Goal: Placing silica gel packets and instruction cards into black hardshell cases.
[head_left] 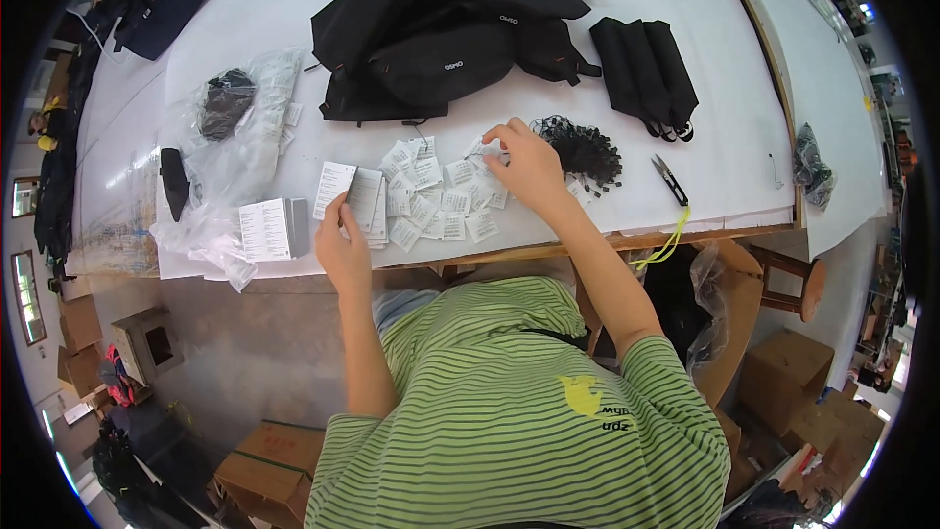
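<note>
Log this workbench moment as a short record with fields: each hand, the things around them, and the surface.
left hand: holds a thin stack of white printed cards at the table's near edge
right hand: fingers pinch one small tag in the white paper tags spread on the table
beside right hand: heap of black string loops; snips with yellow cord further right
behind: pile of black waist bags
far left: clear plastic bags, small white box
surface: white-covered table

A small workshop for making and packing bags.

Big white table point(685, 69) piled with black bags point(441, 29), paper tags point(431, 191), black strings point(583, 149) and snips point(671, 179); brown boxes point(269, 465) on a bare grey floor point(235, 333).
</note>
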Demonstrator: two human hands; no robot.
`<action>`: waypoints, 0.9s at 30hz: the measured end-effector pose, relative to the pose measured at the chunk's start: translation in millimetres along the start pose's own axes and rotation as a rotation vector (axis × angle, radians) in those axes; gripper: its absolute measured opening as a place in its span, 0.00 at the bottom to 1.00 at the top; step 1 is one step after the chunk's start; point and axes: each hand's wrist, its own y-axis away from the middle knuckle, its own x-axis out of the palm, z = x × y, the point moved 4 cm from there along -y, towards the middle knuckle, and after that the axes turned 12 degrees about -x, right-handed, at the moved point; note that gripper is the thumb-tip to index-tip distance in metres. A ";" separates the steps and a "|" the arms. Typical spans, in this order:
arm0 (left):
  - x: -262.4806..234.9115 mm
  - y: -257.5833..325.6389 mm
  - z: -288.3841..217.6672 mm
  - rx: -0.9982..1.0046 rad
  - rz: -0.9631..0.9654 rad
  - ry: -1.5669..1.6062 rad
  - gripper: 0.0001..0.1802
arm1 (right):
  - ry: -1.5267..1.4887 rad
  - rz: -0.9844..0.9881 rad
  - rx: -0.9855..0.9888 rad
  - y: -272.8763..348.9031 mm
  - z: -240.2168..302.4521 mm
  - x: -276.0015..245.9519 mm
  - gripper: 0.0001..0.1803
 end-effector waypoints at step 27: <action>32.8 58.3 -43.6 0.455 0.134 0.060 0.11 | -0.735 -0.492 -0.224 6.8 77.3 -120.2 0.05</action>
